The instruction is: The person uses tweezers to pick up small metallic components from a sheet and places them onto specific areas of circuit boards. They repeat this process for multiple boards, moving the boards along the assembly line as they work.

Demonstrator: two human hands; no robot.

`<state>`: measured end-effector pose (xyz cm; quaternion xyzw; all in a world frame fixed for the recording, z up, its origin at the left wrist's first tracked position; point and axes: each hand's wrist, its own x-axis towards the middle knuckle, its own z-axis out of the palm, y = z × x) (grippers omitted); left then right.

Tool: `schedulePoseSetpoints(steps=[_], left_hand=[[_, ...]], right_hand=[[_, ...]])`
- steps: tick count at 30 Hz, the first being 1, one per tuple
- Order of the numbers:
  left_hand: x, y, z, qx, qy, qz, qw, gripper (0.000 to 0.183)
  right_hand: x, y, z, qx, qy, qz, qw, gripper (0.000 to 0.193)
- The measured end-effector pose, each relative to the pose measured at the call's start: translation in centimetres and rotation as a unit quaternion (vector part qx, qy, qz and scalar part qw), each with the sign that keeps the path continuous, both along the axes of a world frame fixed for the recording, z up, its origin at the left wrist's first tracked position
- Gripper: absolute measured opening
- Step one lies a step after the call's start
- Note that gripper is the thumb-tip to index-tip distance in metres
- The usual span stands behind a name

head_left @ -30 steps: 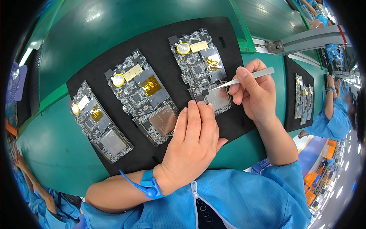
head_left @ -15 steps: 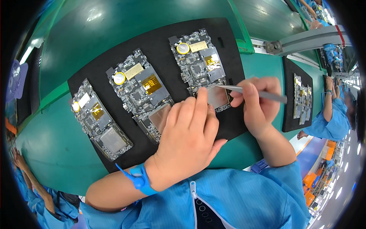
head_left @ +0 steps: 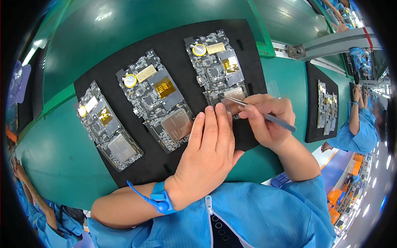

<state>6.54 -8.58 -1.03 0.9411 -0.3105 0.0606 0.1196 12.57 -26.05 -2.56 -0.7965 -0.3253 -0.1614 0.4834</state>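
Three circuit boards lie side by side on a black mat [head_left: 93, 66]: a left board [head_left: 96, 131], a middle board [head_left: 149, 99] and a right board [head_left: 214, 71]. Each carries a round yellow-rimmed cell, a gold patch and a silver metal plate. My left hand [head_left: 206, 159] lies flat, fingers stretched, with its fingertips at the near end of the right board. Between the fingers of my right hand [head_left: 271, 124] is a pair of grey tweezers [head_left: 269, 117], held tilted. Its tip meets or hovers over the edge of the right board's metal plate [head_left: 235, 94]; contact cannot be told.
The mat rests on a green bench top [head_left: 49, 161]. Farther right, a second black mat [head_left: 313, 103] bears more circuit boards [head_left: 326, 105]. A metal rail [head_left: 331, 43] runs at the upper right. Co-workers' arms [head_left: 39, 202] show at both sides. A blue band [head_left: 159, 196] circles my left wrist.
My right hand has lowered and shifted left, with the tweezers tip moving left along the plate. My left fingers have straightened and drawn nearer to me, uncovering more of the middle board.
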Motion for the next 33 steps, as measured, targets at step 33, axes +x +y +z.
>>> schedulePoseSetpoints(steps=[33], left_hand=[[1.9, -9.0, -1.7, -0.105, 0.008, -0.146, 0.984, 0.061]], right_hand=[[-2.5, -12.9, 0.9, 0.211, 0.370, -0.222, 0.877, 0.022]])
